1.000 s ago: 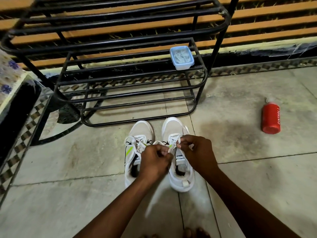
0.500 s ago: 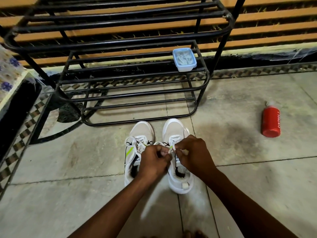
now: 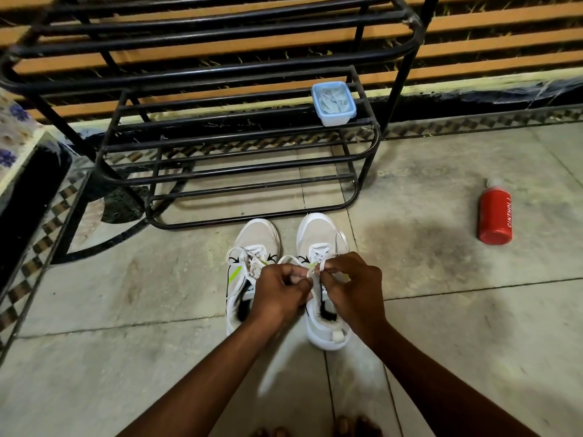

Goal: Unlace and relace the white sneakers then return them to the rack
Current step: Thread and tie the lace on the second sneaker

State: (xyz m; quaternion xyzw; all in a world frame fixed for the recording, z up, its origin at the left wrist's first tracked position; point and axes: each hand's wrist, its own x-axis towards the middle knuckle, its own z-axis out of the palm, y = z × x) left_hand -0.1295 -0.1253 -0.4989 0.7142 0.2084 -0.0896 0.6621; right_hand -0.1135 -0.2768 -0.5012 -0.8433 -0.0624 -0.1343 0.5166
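Two white sneakers stand side by side on the tiled floor, toes toward the black metal rack [image 3: 239, 178]. The left sneaker [image 3: 257, 238] has a green stripe and loose laces. Over the right sneaker [image 3: 318, 231] my left hand [image 3: 279, 293] and my right hand [image 3: 350, 285] meet, each pinching a strand of its white lace [image 3: 315, 269] above the tongue. A loop of lace arcs to the left of the hands. My hands hide the middle of the right sneaker.
A small blue-lidded plastic box [image 3: 332, 102] sits on the rack's lower shelf at its right end. A red bottle [image 3: 495, 214] lies on the floor to the right. A dark cabinet edge [image 3: 28, 184] is at the left. My toes [image 3: 347, 427] show at the bottom.
My hands stay on the right sneaker's lace, with small finger shifts. The view has tilted slightly, so the sneakers sit a bit lower.
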